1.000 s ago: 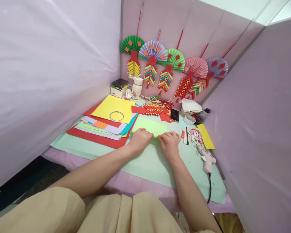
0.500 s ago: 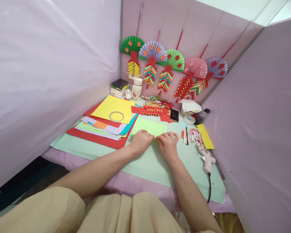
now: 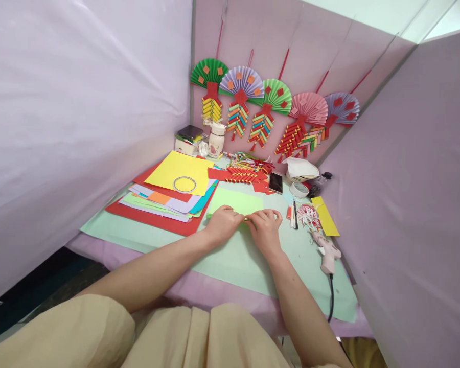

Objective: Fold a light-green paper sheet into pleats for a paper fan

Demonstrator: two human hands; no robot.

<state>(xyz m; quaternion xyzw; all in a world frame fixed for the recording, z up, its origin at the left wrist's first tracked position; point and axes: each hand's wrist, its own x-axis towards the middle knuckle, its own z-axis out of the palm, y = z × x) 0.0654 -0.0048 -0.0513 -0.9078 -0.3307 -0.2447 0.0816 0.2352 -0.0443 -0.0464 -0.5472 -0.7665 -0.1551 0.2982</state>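
Observation:
A light green sheet of paper (image 3: 237,199) lies on the pale green table cover, its near edge folded into a narrow band. My left hand (image 3: 225,225) pinches that near edge left of its middle. Close beside it, my right hand (image 3: 265,226) pinches the same edge, the fingertips of both hands almost touching. The fingers hide much of the folded edge. Left of the paper is a stack of coloured sheets with a yellow sheet (image 3: 176,168) on top, and a silver ring (image 3: 184,184) rests on that.
A pale pink glue gun (image 3: 328,253) with a black cord lies at the right. Behind the paper are a red paper firecracker string (image 3: 241,175), a phone (image 3: 275,182) and a roll of tape (image 3: 299,189). A white bottle (image 3: 216,140) stands at the back; paper fans (image 3: 278,94) hang on the wall.
Both hands stay at the folded near edge of the green paper, with only a very slight shift of the fingers. Nothing else has visibly moved.

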